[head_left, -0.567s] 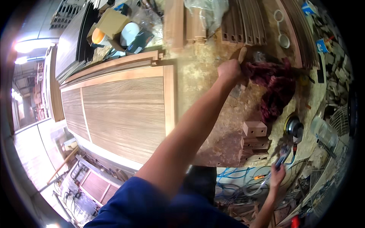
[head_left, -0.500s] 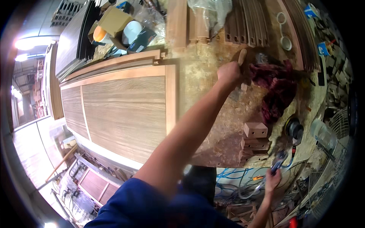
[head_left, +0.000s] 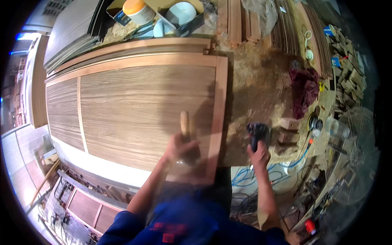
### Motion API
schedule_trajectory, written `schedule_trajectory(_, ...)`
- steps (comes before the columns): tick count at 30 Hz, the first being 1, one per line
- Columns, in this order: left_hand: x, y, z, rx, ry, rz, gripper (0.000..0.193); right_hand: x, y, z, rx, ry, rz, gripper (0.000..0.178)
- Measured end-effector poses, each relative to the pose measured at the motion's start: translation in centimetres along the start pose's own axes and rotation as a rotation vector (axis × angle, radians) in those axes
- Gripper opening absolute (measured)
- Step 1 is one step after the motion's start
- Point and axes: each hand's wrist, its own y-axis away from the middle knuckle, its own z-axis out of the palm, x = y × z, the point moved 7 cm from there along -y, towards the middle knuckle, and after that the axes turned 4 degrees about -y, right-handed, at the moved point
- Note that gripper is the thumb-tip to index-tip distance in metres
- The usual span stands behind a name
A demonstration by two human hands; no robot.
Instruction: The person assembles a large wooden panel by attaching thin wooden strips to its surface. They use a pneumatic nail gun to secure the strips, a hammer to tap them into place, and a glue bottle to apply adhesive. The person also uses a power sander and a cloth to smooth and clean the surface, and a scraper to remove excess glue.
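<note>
— Bench surface (head_left: 253, 87) is being shared by a framed panel (head_left: 139, 102). Grips?
— A wooden-handled tool (head_left: 185, 121) is being clasped by the left hand (head_left: 179, 148), over the panel's near right end; a black tool (head_left: 257, 130) is being gripped by the right hand (head_left: 259, 156), right of it.
— Handling?
— Firm holds, clear of the panel's face, are being advised.
— Alignment?
— Wooden handle is being pointed toward the bench's far side, long axis running near to far.

Back from my bare left hand (head_left: 179, 148), past the forearm, sits the short left sleeve (head_left: 120, 226) of my deep-blue shirt (head_left: 185, 214). Red print (head_left: 168, 237), partly a small squarish block, marks its front. Dark trousers (head_left: 223, 181) show between that hand and my bare right hand (head_left: 258, 156).
</note>
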Motion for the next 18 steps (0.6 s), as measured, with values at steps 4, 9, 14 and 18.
schedule_trajectory(4, -1.9, 4.2, -5.7, -0.023, -0.057, -0.006, 0.042, -9.3, 1.1, -2.8, 0.235, -0.174, -0.193, 0.046)
schedule_trajectory(9, -2.0, 9.2, -10.8, -0.096, -0.056, 0.1, 0.04, -33.5, 7.8, 2.0, -0.515, -0.734, -0.13, 0.035)
schedule_trajectory(14, -1.8, 16.3, -16.7, -0.209, -0.089, 0.303, 0.05, -41.2, 11.3, 5.7, -0.917, -1.012, -0.056, 0.025)
schedule_trajectory(18, -8.0, 19.0, -24.8, 0.071, -0.151, 0.262, 0.039, -47.2, 12.8, 7.2, -1.029, -1.083, 0.003, 0.014)
